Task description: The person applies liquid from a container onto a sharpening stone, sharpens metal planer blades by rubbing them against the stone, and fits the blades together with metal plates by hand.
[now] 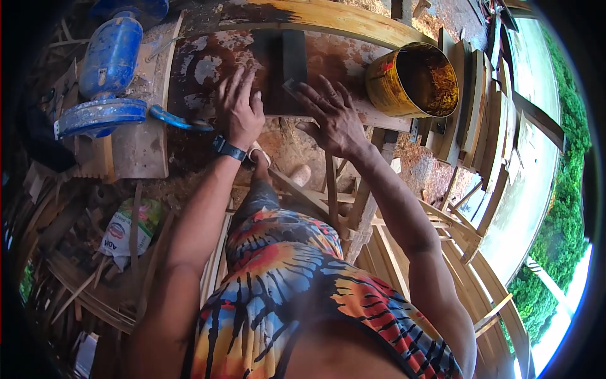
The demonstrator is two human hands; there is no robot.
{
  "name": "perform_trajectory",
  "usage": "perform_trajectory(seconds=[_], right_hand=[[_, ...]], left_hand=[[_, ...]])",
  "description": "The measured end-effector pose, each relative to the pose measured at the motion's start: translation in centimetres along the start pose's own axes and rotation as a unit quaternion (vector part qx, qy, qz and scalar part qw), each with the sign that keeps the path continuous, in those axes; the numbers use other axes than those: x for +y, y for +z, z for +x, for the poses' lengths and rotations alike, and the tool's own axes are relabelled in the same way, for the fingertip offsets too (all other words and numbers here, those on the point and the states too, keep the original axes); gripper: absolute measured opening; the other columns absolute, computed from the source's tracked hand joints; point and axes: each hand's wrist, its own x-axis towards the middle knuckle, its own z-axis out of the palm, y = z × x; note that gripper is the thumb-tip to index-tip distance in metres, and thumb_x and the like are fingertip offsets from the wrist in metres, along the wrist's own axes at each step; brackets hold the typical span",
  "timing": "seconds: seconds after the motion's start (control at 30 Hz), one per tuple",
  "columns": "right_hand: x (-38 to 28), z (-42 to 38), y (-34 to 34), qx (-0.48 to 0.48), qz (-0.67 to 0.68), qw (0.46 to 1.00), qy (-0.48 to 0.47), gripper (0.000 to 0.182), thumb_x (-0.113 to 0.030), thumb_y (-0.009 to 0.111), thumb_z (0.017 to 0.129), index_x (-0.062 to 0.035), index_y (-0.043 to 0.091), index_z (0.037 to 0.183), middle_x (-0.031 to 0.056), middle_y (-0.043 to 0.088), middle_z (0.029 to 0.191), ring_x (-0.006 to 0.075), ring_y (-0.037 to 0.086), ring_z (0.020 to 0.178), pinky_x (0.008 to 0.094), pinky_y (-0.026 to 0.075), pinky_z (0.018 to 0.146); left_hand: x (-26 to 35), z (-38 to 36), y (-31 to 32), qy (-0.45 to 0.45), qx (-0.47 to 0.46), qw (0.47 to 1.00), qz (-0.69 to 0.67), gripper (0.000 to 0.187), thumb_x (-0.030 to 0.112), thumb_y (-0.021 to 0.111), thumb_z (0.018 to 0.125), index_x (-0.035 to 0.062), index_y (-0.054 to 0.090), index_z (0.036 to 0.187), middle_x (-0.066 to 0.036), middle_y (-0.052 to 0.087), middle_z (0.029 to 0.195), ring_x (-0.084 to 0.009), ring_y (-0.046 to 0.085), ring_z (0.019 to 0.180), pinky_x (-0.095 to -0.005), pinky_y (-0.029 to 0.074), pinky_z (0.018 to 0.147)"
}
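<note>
Dark strip [294, 57]: flat, straight-edged, matte grey-black; lies crosswise on the stained, patchy worktop [205, 69], between the hands. Left hand [243, 110]: grip released, fingers extended. Right hand [334, 120]: fingers spread at the strip's near end; grip released, contact cannot be told.

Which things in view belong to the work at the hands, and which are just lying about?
Likely in the work:
- dark flat strip, between the left hand and right hand
- stained board beneath it

Apparently lying about:
- yellow can, though near the right hand
- blue machine
- stacked planks
- white-and-green bag
</note>
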Motion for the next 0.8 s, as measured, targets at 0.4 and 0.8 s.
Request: perform_trajectory(seconds=[0.4, 0.8], right_hand=[[2.1, 3.9, 0.5, -0.006, -0.006, 0.998, -0.062, 0.072, -0.06, 0.048, 0.1, -0.0194, 0.038, 0.158, 0.0054, 0.041, 0.161, 0.0361, 0.031, 0.151, 0.0606, 0.018, 0.123], [3.8, 4.0, -0.4, 0.023, 0.001, 0.994, -0.108, 0.071, -0.05, 0.065, 0.093, -0.0185, 0.045, 0.153, 0.0063, 0.053, 0.152, 0.0375, 0.041, 0.146, 0.0615, 0.027, 0.118]], left_hand=[[-1.8, 0.3, 3.4, -0.077, 0.102, 0.991, 0.03, 0.044, 0.021, 0.065, 0.092, 0.0008, 0.057, 0.131, -0.024, 0.053, 0.143, -0.046, 0.048, 0.13, -0.0573, 0.034, 0.113], [-1.7, 0.1, 3.4, -0.078, 0.055, 0.994, 0.055, 0.046, 0.023, 0.061, 0.096, 0.0024, 0.054, 0.136, -0.023, 0.046, 0.15, -0.0454, 0.045, 0.133, -0.0606, 0.027, 0.116]])
